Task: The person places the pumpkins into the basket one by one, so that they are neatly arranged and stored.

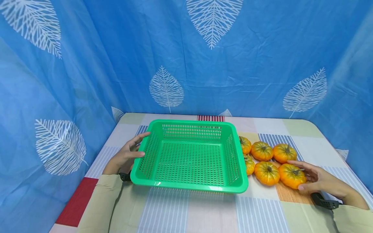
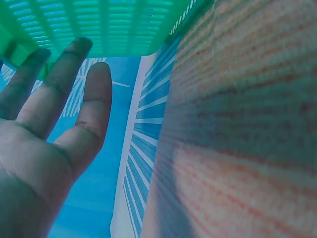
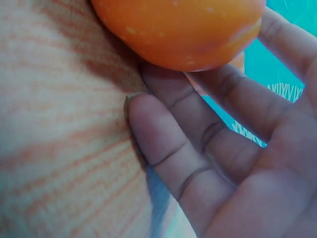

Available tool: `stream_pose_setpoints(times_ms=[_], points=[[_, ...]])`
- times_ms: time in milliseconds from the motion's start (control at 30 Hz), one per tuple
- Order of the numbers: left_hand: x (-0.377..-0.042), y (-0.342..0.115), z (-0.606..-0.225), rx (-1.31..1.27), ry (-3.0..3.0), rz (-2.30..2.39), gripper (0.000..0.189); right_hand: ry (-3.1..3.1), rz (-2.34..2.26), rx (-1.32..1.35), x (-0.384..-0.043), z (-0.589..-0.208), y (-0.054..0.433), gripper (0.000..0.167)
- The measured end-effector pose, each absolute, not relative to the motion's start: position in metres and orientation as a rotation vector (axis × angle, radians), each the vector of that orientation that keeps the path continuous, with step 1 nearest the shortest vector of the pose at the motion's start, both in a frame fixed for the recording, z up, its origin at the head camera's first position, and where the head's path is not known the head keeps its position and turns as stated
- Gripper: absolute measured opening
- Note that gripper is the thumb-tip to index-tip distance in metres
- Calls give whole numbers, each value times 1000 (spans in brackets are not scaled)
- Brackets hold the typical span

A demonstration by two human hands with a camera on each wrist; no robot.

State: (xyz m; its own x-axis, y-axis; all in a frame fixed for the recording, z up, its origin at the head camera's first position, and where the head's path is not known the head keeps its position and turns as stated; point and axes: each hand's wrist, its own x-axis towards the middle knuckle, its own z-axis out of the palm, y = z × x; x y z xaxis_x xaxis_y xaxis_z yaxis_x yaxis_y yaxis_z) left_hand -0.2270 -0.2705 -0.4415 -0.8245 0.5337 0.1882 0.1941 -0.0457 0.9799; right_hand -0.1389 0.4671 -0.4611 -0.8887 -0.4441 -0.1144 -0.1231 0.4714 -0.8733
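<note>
A green plastic basket (image 1: 189, 187) with slotted walls stands on the table. My left hand (image 1: 128, 155) is at its left rim, the index fingertip and thumb reaching the edge. In the left wrist view the fingers (image 2: 96, 99) are extended, loosely spread, beside the basket's slotted wall (image 2: 114, 29). On the right, my right hand (image 1: 322, 181) grips a small orange pumpkin (image 1: 291, 176), thumb at its near side and index finger at its far side. The right wrist view shows this pumpkin (image 3: 183, 34) resting among the fingers, with two curled fingertips low beside it.
Several more small pumpkins (image 1: 266, 173) sit in two rows between the basket and my right hand; the leftmost are partly hidden behind the basket's right wall. A patchwork-print cloth (image 1: 209, 213) covers the table. Blue curtains (image 1: 186, 58) with white leaves hang behind and at both sides.
</note>
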Motion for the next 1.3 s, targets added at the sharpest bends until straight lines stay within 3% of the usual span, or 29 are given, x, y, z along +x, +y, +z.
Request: stream_pose_setpoints(times_ms=[467, 867, 1300], points=[[-227, -271, -439, 818, 2008, 1918, 65, 2467, -1281, -361, -137, -451, 468, 71], [-228, -273, -441, 860, 1992, 1905, 64, 2700, -1189, -583, -139, -430, 459, 79], [-230, -272, -446, 874, 1870, 1970, 64, 2795, -1163, -635, -145, -402, 441, 90]])
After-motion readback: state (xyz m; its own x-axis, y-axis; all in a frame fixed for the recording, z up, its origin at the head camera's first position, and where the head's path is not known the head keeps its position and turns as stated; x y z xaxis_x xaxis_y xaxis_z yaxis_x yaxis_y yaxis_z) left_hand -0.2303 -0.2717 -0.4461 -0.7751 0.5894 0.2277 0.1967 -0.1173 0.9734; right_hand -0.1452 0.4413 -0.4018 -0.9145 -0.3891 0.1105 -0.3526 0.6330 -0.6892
